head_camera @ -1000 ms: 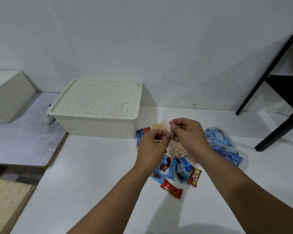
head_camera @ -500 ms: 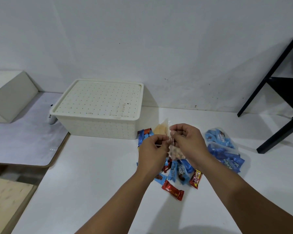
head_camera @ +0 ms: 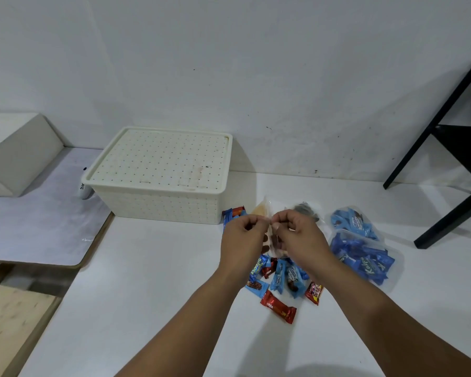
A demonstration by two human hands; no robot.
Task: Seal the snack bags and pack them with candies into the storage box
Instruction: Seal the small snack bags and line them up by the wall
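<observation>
- Both hands up over the white desk (head_camera: 147, 295): left hand (head_camera: 242, 240) and right hand (head_camera: 301, 239) pinch the top edge of a clear snack bag (head_camera: 268, 242) between them.
- Loose candies (head_camera: 279, 281) lie just beneath; a red bar (head_camera: 278, 310) sits nearest the front.
- Two bags of blue candies (head_camera: 360, 248) rest to the right, one reading "Kalpa".
- Storage box (head_camera: 161, 175), lid on, stands behind-left against the white wall.
- Desk's left edge meets a lower grey surface (head_camera: 38, 213).

Even, dim overhead light; soft shadows right of box (head_camera: 158, 183), under arms; wide-angle bending at edges; slight softness.
</observation>
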